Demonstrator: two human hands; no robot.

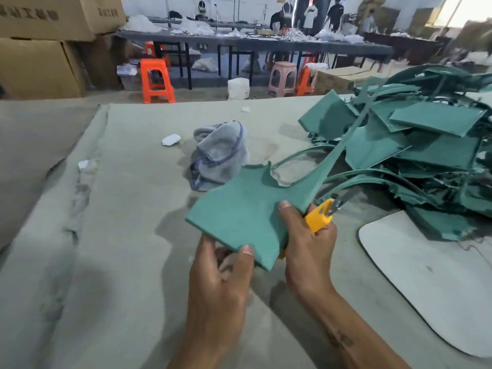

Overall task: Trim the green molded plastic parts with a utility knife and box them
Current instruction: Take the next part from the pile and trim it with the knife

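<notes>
The table [133, 235] is covered with a wrinkled grey-green sheet, and a white rounded board [431, 283] lies on it at the right. Behind that board sits a big pile of green parts [426, 145], flat panels and curved strips heaped every which way, reaching to the table's right edge.

Held above the table in front of the person is 1 green part [239, 217], a flat panel tilted up. Its long axis runs from the near corner by the hands away and to the right, where it narrows into a thin strip pointing up toward the pile.

The left hand [221, 283] has a closed grip on the panel's near edge, thumb on top and fingers curled underneath. The right hand [308, 251] grips the utility knife [319, 214], fingers wrapped round its yellow handle, thumb pressed on the panel's face. The blade points away and to the right, lying beside the panel's right edge.

Beyond the panel a crumpled grey cloth [218, 155] rests on the table, and left of it a small white object [171, 139].
</notes>
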